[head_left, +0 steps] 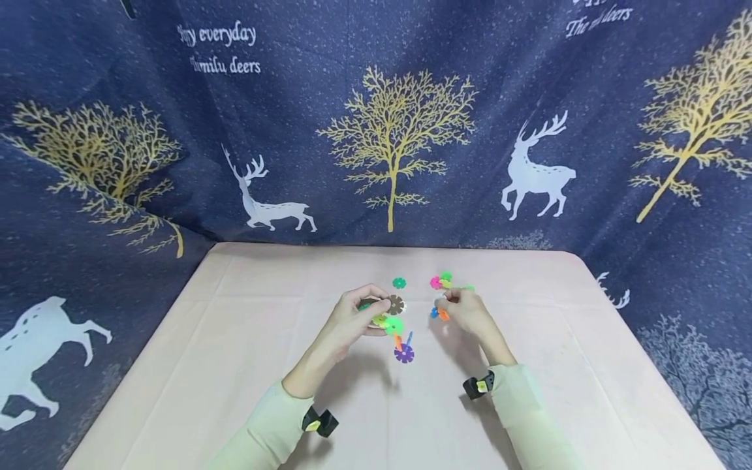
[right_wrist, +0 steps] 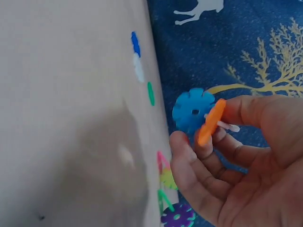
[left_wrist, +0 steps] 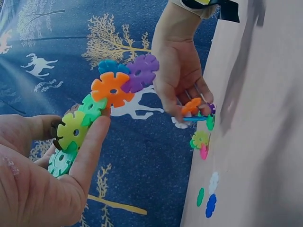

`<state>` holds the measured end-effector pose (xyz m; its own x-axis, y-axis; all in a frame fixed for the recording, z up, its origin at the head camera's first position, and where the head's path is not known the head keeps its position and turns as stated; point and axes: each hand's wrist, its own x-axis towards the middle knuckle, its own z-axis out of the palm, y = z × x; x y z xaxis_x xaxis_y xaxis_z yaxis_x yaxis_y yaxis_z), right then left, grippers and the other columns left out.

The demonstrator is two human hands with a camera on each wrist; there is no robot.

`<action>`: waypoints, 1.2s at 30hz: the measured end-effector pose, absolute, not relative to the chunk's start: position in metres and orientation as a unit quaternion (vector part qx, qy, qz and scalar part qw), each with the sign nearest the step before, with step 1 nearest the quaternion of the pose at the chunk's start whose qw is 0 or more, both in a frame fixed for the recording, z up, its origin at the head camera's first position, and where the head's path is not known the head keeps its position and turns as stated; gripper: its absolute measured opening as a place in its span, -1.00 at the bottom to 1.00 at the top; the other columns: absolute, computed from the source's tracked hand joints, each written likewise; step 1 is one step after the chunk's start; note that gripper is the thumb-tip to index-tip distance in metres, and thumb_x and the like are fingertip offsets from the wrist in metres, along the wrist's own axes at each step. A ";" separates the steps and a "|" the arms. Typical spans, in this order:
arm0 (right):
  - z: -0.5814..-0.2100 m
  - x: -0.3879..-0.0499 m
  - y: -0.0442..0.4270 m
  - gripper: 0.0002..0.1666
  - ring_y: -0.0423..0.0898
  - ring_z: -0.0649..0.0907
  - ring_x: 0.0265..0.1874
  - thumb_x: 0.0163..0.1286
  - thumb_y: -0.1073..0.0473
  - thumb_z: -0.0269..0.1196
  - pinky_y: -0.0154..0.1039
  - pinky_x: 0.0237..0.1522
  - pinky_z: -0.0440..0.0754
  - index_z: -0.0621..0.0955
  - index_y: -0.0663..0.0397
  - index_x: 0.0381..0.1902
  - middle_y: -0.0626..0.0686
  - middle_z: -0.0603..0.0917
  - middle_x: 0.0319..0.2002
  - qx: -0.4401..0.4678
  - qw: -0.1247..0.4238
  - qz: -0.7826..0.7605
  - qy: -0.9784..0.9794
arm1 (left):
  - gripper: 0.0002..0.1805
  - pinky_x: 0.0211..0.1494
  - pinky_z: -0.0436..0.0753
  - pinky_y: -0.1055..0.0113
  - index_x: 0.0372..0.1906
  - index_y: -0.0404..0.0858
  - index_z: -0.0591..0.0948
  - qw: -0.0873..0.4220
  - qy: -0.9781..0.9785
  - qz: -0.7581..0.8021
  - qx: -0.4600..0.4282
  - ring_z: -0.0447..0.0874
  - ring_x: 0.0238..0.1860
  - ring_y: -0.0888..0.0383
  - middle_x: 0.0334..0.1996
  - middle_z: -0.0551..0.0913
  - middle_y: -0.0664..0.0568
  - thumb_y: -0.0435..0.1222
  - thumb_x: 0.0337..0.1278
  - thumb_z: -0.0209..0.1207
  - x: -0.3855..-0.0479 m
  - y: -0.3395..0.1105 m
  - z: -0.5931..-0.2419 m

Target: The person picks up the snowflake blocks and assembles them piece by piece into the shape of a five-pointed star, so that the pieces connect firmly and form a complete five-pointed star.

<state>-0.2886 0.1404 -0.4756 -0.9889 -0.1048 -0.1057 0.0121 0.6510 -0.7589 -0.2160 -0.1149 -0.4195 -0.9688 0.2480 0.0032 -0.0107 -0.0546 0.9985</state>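
From the head: facing forward and down, farthest off, over tabletop. From each wrist: close, turned sideways, on left grip and right grip respectively; sharing right grip, navy backdrop.

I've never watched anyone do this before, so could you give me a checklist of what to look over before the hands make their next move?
1. Left hand has a grip on the linked chain of flower-shaped discs: ok.
2. Right hand pinches its orange disc: ok.
3. Chain's purple disc clear of both hands: ok, it hangs out at the far end.
4. The two hands' pieces joined to each other: not ok, they are apart.
5. White piece firmly slotted into that orange disc: cannot tell, fingers partly hide it.
6. Loose green disc lying apart from both hands: ok.
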 end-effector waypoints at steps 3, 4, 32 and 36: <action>-0.472 -0.287 0.139 -0.73 -0.05 0.55 -0.28 0.42 0.08 0.23 -0.21 -0.27 0.52 0.64 0.20 -0.15 0.05 0.66 -0.28 -0.038 0.060 -0.432 0.899 | -0.80 -0.19 0.76 0.04 -0.09 -0.45 0.60 0.091 0.678 0.725 0.083 0.68 -0.33 0.13 -0.16 0.59 -0.10 -0.36 0.34 0.19 -0.216 -0.115 -0.419; -0.471 -0.286 0.138 -0.73 -0.05 0.58 -0.26 0.42 0.09 0.23 -0.20 -0.23 0.54 0.65 0.20 -0.14 0.06 0.68 -0.27 -0.044 0.058 -0.438 0.896 | -0.80 -0.20 0.76 0.03 -0.09 -0.45 0.60 0.091 0.677 0.726 0.080 0.69 -0.33 0.12 -0.17 0.59 -0.09 -0.36 0.34 0.19 -0.216 -0.115 -0.419; -0.408 -0.256 0.117 -0.75 -0.07 0.73 -0.19 0.47 0.07 0.24 0.06 0.06 0.61 0.70 0.11 -0.08 0.12 0.77 -0.24 -0.135 0.011 -0.511 0.849 | -0.81 -0.25 0.76 0.02 -0.10 -0.43 0.63 0.097 0.682 0.720 0.085 0.67 -0.31 0.12 -0.21 0.62 -0.08 -0.35 0.36 0.18 -0.215 -0.115 -0.418; -0.403 -0.253 0.116 -0.73 -0.07 0.73 -0.17 0.48 0.04 0.24 0.05 0.07 0.60 0.70 0.11 -0.08 0.06 0.77 -0.27 -0.153 0.009 -0.525 0.837 | -0.81 -0.25 0.76 0.03 -0.09 -0.42 0.63 0.096 0.688 0.714 0.086 0.66 -0.29 0.12 -0.22 0.61 -0.08 -0.35 0.35 0.18 -0.215 -0.115 -0.418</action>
